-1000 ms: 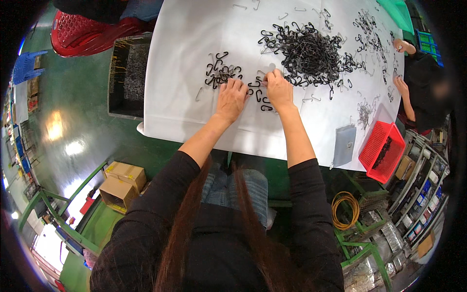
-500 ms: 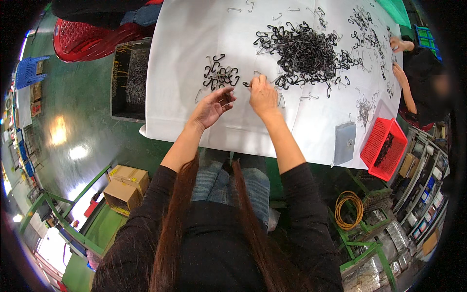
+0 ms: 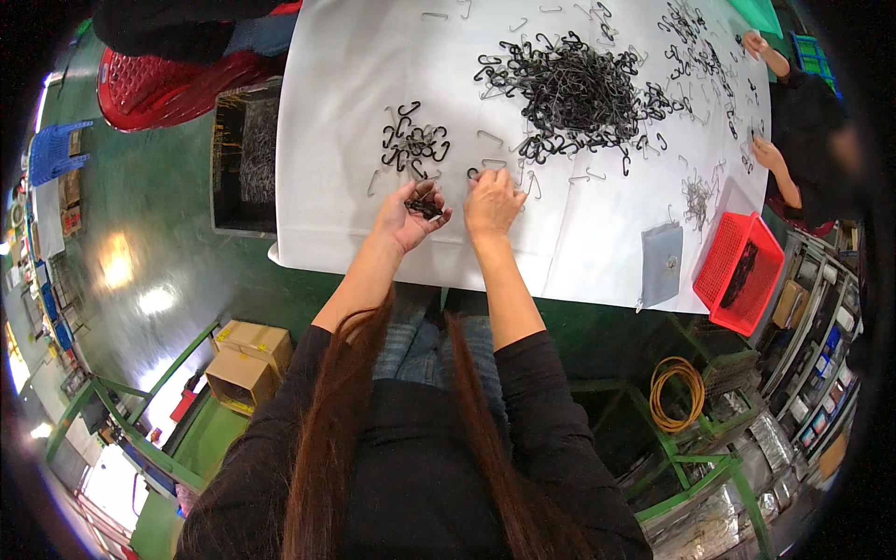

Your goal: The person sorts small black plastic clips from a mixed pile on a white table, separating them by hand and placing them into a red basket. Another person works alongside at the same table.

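Observation:
My left hand [image 3: 407, 222] is palm up with its fingers curled around several small black hooks [image 3: 425, 208]. Just to its right, my right hand [image 3: 495, 202] has its fingers closed at the table surface, and the curved end of a black hook [image 3: 473, 174] pokes out at the fingertips. Beyond my left hand lies a small loose heap of black hooks [image 3: 415, 145]. A much larger pile of black hooks [image 3: 583, 93] spreads farther off to the right. Thin grey wire hooks [image 3: 490, 137] lie scattered between the two heaps.
The table has a white cover [image 3: 345, 112]. At its right edge are a grey pouch [image 3: 662, 266] and a red basket [image 3: 742, 271] with dark pieces inside. Another person's hands [image 3: 767, 154] work at the far right. A dark crate [image 3: 245, 159] stands left of the table.
My left hand has turned palm up, so the hooks in it now show. My right hand has drawn slightly nearer, its fingers lower on the table.

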Demonstrator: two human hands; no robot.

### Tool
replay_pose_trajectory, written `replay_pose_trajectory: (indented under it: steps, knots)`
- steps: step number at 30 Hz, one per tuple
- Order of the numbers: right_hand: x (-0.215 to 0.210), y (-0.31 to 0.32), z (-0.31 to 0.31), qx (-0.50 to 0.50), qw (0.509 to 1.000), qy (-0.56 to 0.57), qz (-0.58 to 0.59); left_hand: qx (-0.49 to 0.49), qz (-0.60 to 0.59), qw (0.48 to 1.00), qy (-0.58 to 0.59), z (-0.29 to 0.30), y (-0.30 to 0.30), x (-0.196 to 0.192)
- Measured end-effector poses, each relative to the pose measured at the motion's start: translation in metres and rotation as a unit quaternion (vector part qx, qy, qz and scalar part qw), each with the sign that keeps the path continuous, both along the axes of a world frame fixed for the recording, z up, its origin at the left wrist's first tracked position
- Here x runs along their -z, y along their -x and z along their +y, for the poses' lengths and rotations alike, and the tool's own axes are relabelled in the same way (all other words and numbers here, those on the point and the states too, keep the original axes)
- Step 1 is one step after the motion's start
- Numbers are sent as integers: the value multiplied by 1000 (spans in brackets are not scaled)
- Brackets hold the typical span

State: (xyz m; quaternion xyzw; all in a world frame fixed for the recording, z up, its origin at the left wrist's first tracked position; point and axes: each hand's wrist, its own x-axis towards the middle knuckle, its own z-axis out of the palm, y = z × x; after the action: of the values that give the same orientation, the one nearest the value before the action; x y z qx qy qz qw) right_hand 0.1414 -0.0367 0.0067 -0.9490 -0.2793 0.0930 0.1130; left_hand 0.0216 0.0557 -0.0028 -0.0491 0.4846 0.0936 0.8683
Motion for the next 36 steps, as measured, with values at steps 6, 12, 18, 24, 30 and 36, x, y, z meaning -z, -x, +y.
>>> replay_pose_trajectory:
  steps: [6, 12, 18, 24, 30, 36]
  knots:
    - [-17, 5, -13, -74, 974, -133, 170, 9, 20, 998, -59, -3, -6, -1]
    - [-5, -57, -45, -113, 993, -4, 24, 49, -64, 994, -76, 5, -3, 4]
    - [-17, -58, -45, -126, 976, -86, 157, 97, -26, 990, -100, -13, -25, -7]
    - [-25, -60, -53, -147, 981, 15, 123, 78, -46, 993, -81, -10, -35, -2]
    - [-27, -63, -60, -86, 986, -35, 139, 55, -29, 995, -82, -3, -20, -7]
    - [-56, -63, -27, -103, 907, -115, 391, 14, -56, 996, -70, -7, -21, -30]
